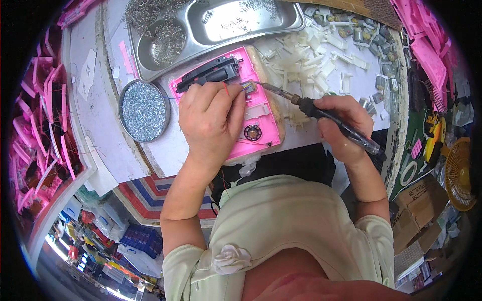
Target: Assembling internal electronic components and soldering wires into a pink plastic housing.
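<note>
Right hand [347,120]: clamping around soldering iron [309,108]. Left hand [208,118]: fingertips bunching, grip hidden, over pink casing [269,133] lying near tabletop's [161,156] near edge. Steel tray [195,47]: lining far edge. White parts [346,83]: spreading toward right edge. Yellow fan [459,173]: standing beyond.

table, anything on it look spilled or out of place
The white parts look oddest: they lie in a loose jumble right of the pink case, while the screws sit in a dish. Whether spilled is unclear.

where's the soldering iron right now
In the head view, the soldering iron is right of centre, held in the right hand, its tip pointing up and left toward the pink case.
</note>
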{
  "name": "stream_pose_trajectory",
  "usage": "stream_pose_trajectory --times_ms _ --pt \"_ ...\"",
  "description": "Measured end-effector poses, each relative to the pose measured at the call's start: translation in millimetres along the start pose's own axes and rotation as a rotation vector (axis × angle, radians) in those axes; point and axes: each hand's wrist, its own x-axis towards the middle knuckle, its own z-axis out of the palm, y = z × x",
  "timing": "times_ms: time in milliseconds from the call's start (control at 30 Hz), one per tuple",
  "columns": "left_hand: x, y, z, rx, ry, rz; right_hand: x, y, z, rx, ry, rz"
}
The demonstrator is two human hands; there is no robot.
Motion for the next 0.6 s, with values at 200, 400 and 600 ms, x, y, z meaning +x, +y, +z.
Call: stream_pose_trajectory --times_ms 200,400,600 --pt "1 0 1 0.005 0.004 0.006 5 7 4 -0.077 -0.011 -0.109" --pt "2 0 1 0.007 -0.002 0.014 10 9 5 -0.111 -0.026 -0.146" --pt "3 1 -1 0.017 -0.008 0.015 20 8 3 -0.237 -0.081 -0.319"
